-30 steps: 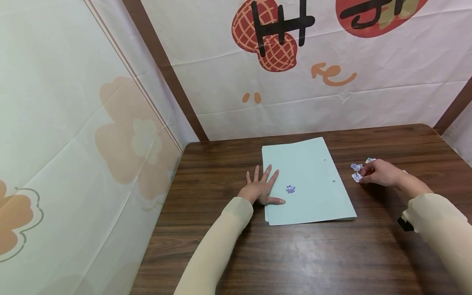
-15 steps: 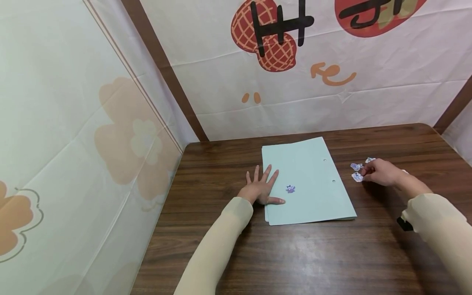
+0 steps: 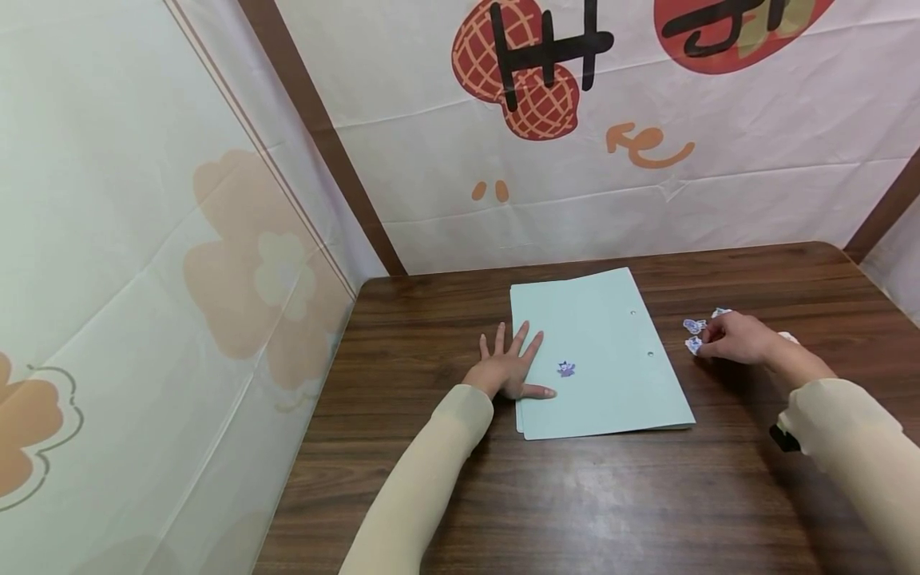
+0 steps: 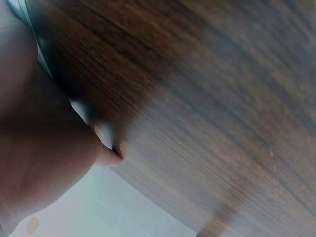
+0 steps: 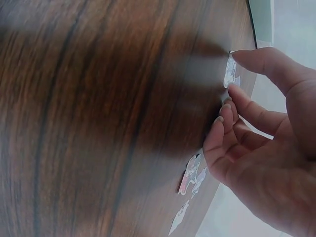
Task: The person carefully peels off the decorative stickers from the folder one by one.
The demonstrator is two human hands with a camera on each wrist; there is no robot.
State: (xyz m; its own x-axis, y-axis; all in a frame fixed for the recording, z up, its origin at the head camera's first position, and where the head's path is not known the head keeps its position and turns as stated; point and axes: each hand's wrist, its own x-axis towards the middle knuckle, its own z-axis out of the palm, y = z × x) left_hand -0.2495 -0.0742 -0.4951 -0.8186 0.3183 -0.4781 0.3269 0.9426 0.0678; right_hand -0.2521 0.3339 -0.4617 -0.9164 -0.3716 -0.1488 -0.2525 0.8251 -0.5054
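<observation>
My left hand (image 3: 506,374) rests with spread, straight fingers on the left edge of a pale green, folder-like sheet (image 3: 604,319) with two punched holes. A small purple character sticker (image 3: 566,369) lies on the sheet near that thumb. To the right of the sheet, my right hand (image 3: 736,337) pinches a small cut-out sticker (image 3: 693,345) at the tabletop. In the right wrist view, the thumb and index fingertip meet opposite ends of this sticker (image 5: 230,71), while the other fingers curl loosely. The left wrist view shows mostly bare wood beside the left hand (image 4: 44,163).
More cut-out stickers lie around the right hand: one just behind (image 3: 695,327), one farther back (image 3: 721,312), and another partly hidden by the wrist (image 3: 788,336). The brown wooden table (image 3: 575,511) meets a printed cloth (image 3: 431,239) at the back and left.
My right hand and the sticker at its fingertips shift slightly right, then slightly left, beside the other stickers. The left hand and the green sheet stay in place.
</observation>
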